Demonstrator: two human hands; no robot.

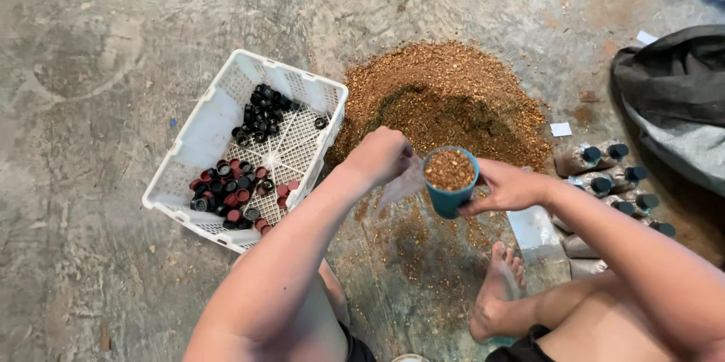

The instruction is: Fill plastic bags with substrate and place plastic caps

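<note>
on the concrete floor (91,181), in front of a wide heap of brown sawdust-like mix (445,98), a person is sitting with bare legs folded and working with both hands. the right hand (510,187) is gripping a small teal cup (450,194) by its side, holding it upright and filled to the brim with the same brown mix. the left hand (381,154) is closed, pinching the top of a thin clear plastic bag (404,182) that is hanging just beside the cup, touching or nearly touching it.

the cup is sitting so full that any tilt away from the bag's mouth is likely sending mix onto the floor, where loose crumbs are already lying between the legs. the bag looks limp, and its opening cannot be made out, so it may be folding shut under the pour. the left grip looks light, and a slipping bag would be dropping its load.

to the left, a white slotted basket (226,117) is holding black caps (264,113) at the far end and mixed red and black caps (234,196) at the near end. to the right, filled bags with dark caps (612,173) are lying in a row beside a grey sack (672,98).
</note>
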